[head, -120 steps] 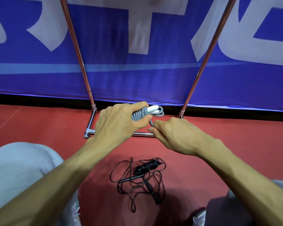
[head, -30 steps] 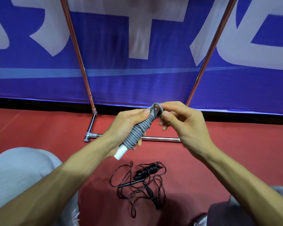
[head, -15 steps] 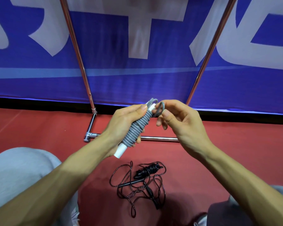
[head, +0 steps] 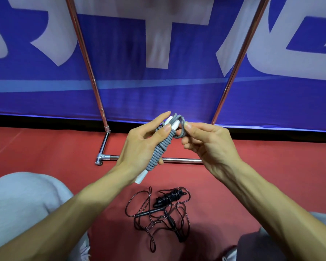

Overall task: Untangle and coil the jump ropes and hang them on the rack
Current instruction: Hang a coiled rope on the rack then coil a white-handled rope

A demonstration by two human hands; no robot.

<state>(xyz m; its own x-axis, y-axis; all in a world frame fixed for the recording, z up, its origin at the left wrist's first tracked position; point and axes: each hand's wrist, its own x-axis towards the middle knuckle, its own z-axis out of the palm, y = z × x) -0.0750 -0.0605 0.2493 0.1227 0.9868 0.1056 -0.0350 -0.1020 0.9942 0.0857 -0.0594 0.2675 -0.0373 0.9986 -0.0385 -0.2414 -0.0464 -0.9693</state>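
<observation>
A grey jump rope [head: 161, 147] is wound tightly round its white handles into a slanted bundle. My left hand [head: 139, 146] grips this bundle, thumb pressed on the coils near its upper end. My right hand [head: 205, 142] pinches the loose grey loop at the top of the bundle. A black jump rope [head: 164, 210] lies tangled on the red floor below my hands, between my knees. The metal rack [head: 177, 160] stands right behind my hands; its two slanted poles rise out of the frame, so its top is hidden.
A blue banner [head: 158, 87] with large white characters hangs behind the rack. My knees in light grey trousers [head: 21, 204] sit at the lower left and lower right corners. Red floor [head: 45, 147] stretches to both sides of the rack's foot.
Four seconds ago the grey bundle lay low near the rack's bottom bar. My left hand has since tilted it upright, and my right hand has moved from below it to pinch its top loop.
</observation>
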